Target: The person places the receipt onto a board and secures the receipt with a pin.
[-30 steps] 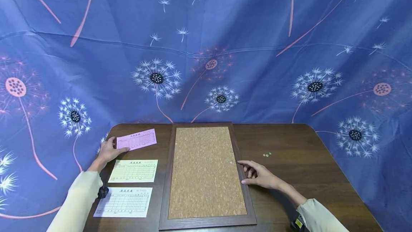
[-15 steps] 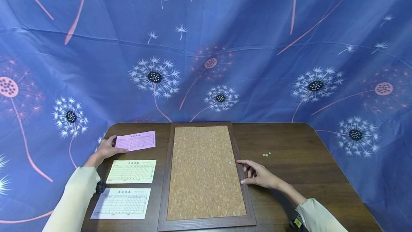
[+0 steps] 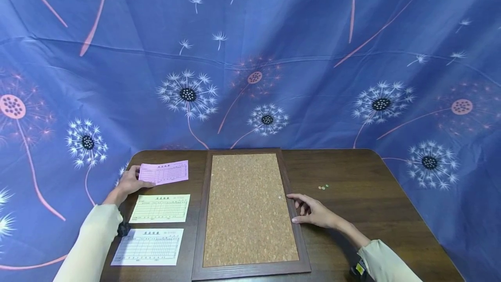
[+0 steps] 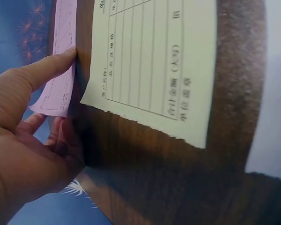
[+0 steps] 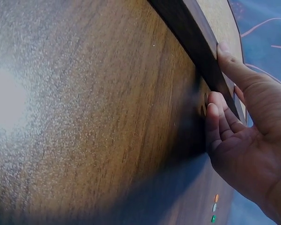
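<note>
At the far left of the head view, my left hand [image 3: 129, 181] pinches the left end of a pink receipt slip [image 3: 166, 173]. In the left wrist view its thumb lies on the pink slip [image 4: 61, 89], other fingers at the torn end. A yellow slip [image 3: 160, 209] and a white slip [image 3: 148, 248] lie below it in a column. My right hand [image 3: 316, 213] rests at the right edge of a framed cork board [image 3: 250, 212]. Its thumb and index finger touch the wooden frame [image 5: 201, 42], with other fingers bent beside it.
Several small coloured pins or discs [image 3: 322, 187] lie on the dark wooden table [image 3: 364, 169], right of the board. A tiny pale spot [image 3: 279, 196] shows on the cork near its right edge. A blue dandelion-print cloth [image 3: 305, 38] hangs behind the table.
The pink slip has shifted slightly left and down with my left hand, and now lies less tilted. My right hand stays at the board's frame. The view has moved a little.
</note>
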Demonstrator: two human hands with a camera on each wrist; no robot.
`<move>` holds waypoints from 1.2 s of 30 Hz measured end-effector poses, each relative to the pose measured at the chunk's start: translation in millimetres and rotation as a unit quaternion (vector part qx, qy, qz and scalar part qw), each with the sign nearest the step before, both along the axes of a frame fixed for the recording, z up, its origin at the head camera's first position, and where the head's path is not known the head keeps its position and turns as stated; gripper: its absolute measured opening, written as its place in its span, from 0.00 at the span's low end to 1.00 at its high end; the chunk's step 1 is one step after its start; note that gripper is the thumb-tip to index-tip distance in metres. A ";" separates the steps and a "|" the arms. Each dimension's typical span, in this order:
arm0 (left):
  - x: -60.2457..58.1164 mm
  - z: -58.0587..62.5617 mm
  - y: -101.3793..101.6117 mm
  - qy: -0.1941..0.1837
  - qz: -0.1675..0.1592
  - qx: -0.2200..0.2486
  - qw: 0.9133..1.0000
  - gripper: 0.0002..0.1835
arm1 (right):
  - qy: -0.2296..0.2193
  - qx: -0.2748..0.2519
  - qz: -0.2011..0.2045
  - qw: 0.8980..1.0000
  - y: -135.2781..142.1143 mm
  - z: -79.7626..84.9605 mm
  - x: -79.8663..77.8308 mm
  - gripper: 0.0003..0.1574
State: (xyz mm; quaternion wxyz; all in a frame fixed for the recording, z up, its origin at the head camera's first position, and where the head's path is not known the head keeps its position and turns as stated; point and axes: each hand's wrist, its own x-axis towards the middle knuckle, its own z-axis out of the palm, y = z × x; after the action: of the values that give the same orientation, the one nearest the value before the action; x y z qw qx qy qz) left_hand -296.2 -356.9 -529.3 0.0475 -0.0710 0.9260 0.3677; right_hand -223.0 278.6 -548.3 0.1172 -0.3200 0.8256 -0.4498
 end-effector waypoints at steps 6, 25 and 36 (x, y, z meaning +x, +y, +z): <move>4.8 -3.5 -1.7 0.008 0.010 0.006 1.000 0.34 | 0.008 0.005 -0.003 1.000 1.6 0.9 2.5 0.43; 19.5 6.6 2.0 -0.005 -0.024 0.202 0.979 0.30 | -0.006 0.022 -0.022 1.000 0.4 -0.9 3.6 0.43; 21.6 22.7 18.4 -0.014 -0.011 0.266 0.964 0.34 | 0.007 0.024 -0.027 0.999 -2.0 6.9 4.9 0.41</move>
State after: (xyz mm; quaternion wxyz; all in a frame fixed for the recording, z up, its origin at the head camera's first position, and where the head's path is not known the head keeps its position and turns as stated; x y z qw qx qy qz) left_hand -274.6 -338.5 -506.6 0.0815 -0.0507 0.7950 0.5990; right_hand -218.1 276.6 -541.3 0.1066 -0.2979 0.8453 -0.4305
